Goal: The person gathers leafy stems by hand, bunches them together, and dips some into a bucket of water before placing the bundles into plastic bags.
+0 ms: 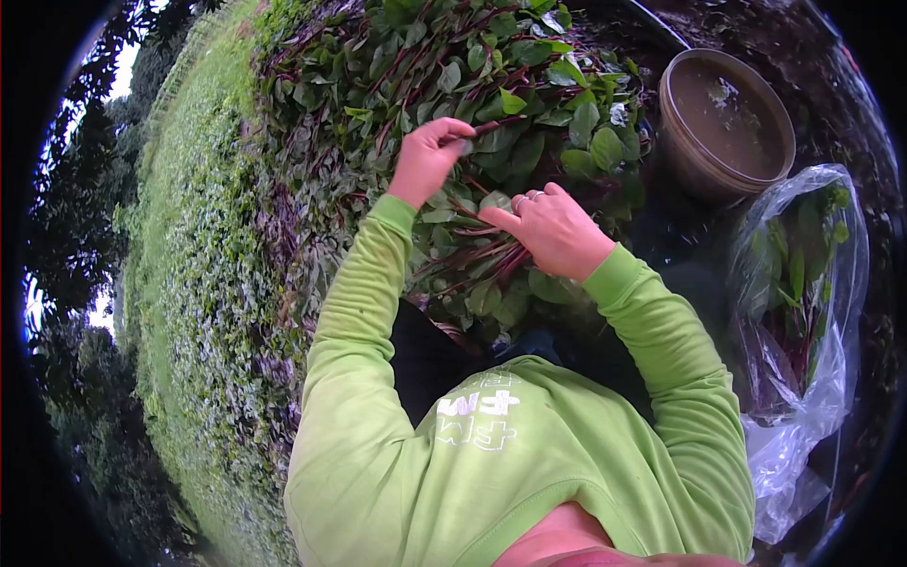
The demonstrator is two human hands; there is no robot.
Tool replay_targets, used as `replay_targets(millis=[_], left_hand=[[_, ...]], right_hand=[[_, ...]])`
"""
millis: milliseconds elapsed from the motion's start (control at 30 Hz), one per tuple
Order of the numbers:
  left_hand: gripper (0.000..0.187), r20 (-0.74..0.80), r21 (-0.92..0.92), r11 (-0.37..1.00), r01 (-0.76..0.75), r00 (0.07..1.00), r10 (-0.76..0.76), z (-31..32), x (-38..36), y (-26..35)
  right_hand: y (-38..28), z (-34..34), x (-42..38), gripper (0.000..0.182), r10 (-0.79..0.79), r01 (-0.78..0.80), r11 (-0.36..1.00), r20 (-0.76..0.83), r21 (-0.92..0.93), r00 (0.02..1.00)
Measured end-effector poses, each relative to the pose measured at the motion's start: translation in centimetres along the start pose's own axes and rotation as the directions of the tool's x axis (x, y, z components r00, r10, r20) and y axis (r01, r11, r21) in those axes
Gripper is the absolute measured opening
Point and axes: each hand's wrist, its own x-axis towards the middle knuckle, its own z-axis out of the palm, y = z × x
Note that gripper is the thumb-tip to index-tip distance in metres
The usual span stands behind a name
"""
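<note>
My left hand (pixel 435 156) pinches the end of a reddish stem (pixel 488 127) above a big heap of leafy greens (pixel 453 76). The greens have dark red stems and broad green leaves. Closer to my body, my right hand (pixel 553 229) is closed over a bunch of red-stemmed greens (pixel 491 255), its thumb pointing left and a ring on a finger. The stems of that bunch fan out to the left below the palm; its fingertips are partly hidden by leaves. Both sleeves are bright green.
A round bucket (pixel 723 123) of murky brown water stands at the upper right. Below it lies a clear plastic bag (pixel 803 378) with more red-stemmed greens inside. To the left stretches a strip of low green plants (pixel 198 312), with dark trees beyond.
</note>
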Motion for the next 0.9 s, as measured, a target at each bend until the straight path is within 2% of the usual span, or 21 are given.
replay_targets(millis=[33,67,100,167,200,300,400,433,467,500,567,600,700,733,800,833,900], left_hand=[[0.028,0.039,-0.057,0.994,-0.091,0.995,0.093,1.0,-0.6,-0.1],[0.029,0.112,-0.198,0.978,-0.063,0.990,0.086,2.2,-1.4,-0.5],[0.031,0.187,-0.329,0.944,-0.025,0.978,0.091,3.3,-2.2,-0.9],[0.037,0.286,-0.487,0.855,0.182,0.957,-0.041,4.7,-3.5,-1.4],[0.049,0.175,-0.432,0.871,0.236,0.969,-0.176,5.0,-4.3,-0.4],[0.060,0.231,-0.563,0.716,0.413,0.910,-0.344,5.0,-4.8,1.4],[0.056,0.262,-0.426,0.777,0.464,0.885,-0.385,5.3,-3.4,0.4],[0.055,0.280,-0.368,0.800,0.474,0.877,-0.391,5.2,-2.8,0.3],[0.042,0.286,-0.342,0.805,0.486,0.869,-0.403,5.6,-2.1,0.2],[0.037,0.189,-0.257,0.898,0.356,0.930,-0.315,6.0,-1.4,-0.2],[0.027,0.030,-0.046,0.995,0.085,0.996,-0.083,7.0,0.7,-2.1],[0.023,-0.108,0.448,0.848,-0.283,0.924,0.366,7.0,2.1,-3.0],[0.021,-0.135,0.774,0.613,-0.158,0.905,0.404,7.1,3.9,-2.6],[0.018,-0.104,0.802,0.583,-0.126,0.933,0.344,7.0,4.2,-3.0],[0.019,-0.027,0.815,0.547,-0.189,0.932,0.362,6.9,4.1,-3.1],[0.020,0.012,0.821,0.526,-0.221,0.929,0.371,6.7,3.9,-3.0],[0.019,0.078,0.721,0.618,-0.312,0.924,0.375,6.3,2.9,-2.2]], right_hand=[[-0.1,-0.1,0.1,0.034,-0.008,0.008,1.000,0.033,-0.002,0.999],[-0.1,-0.1,0.3,0.048,0.002,-0.002,1.000,0.005,-0.009,1.000],[0.0,0.1,0.5,0.046,0.026,-0.027,1.000,-0.055,-0.013,0.998],[0.7,0.6,0.5,0.043,0.077,-0.081,0.996,-0.170,-0.019,0.982],[0.8,0.6,0.4,0.030,0.116,-0.119,0.993,-0.149,-0.015,0.982],[1.1,1.6,0.4,0.021,0.185,-0.187,0.982,-0.113,-0.010,0.976],[1.7,2.8,0.2,0.020,0.193,-0.188,0.981,-0.109,0.052,0.975],[1.7,2.9,0.4,0.020,0.221,-0.218,0.974,-0.039,0.068,0.974],[1.7,3.0,0.5,0.020,0.246,-0.248,0.965,0.032,0.083,0.969],[1.7,3.0,0.5,0.020,0.269,-0.279,0.956,0.103,0.095,0.958],[1.5,3.7,0.6,0.018,0.276,-0.280,0.958,0.067,0.064,0.959],[1.5,3.9,0.7,0.018,0.278,-0.280,0.959,0.048,0.047,0.959],[1.3,3.4,0.6,0.014,0.290,-0.291,0.956,0.031,0.031,0.957],[1.2,3.1,0.6,0.013,0.289,-0.290,0.957,0.040,0.022,0.956],[1.2,2.5,0.5,0.011,0.289,-0.290,0.957,0.058,0.007,0.955],[1.2,2.4,0.4,0.011,0.266,-0.266,0.964,-0.007,0.001,0.964],[1.3,2.3,0.3,0.010,0.216,-0.220,0.975,-0.139,-0.016,0.966]])
